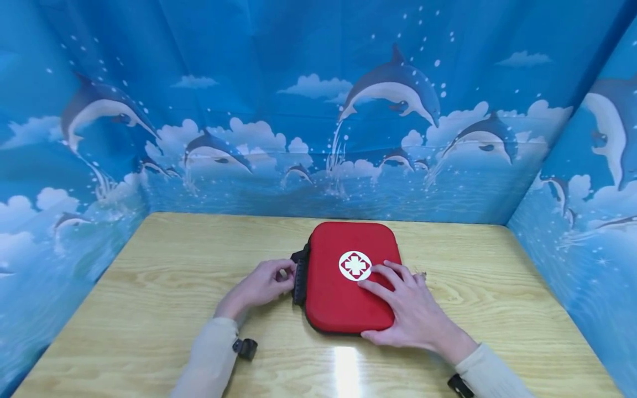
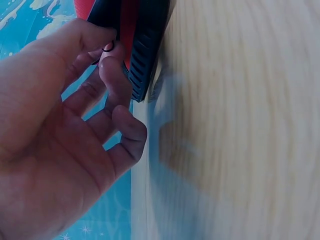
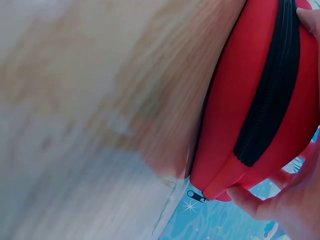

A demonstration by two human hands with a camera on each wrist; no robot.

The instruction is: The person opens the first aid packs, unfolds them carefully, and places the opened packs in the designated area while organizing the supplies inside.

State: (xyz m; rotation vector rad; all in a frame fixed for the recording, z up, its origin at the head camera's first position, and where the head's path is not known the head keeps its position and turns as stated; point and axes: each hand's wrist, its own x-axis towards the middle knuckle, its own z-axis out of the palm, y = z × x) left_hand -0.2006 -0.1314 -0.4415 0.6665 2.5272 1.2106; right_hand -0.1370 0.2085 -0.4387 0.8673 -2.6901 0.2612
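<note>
A red zippered first-aid case point(image 1: 348, 309) lies flat on the wooden table, with a white cross emblem on its lid. Its black ribbed handle point(image 1: 301, 282) faces left. Beside that handle, my left hand point(image 1: 264, 284) pinches a small black zipper pull point(image 2: 108, 47) between thumb and forefinger; a loop of it shows, the rest is hidden by the fingers. My right hand point(image 1: 410, 309) rests on the lid's right part with fingers spread and its thumb at the front edge. In the right wrist view another zipper pull point(image 3: 196, 196) hangs near the case's corner.
The wooden table point(image 1: 189, 243) reaches back to a blue dolphin-print curtain point(image 1: 298, 110), which also stands along the left and right sides. A glare spot lies in front of the case. Each wrist wears a small black camera.
</note>
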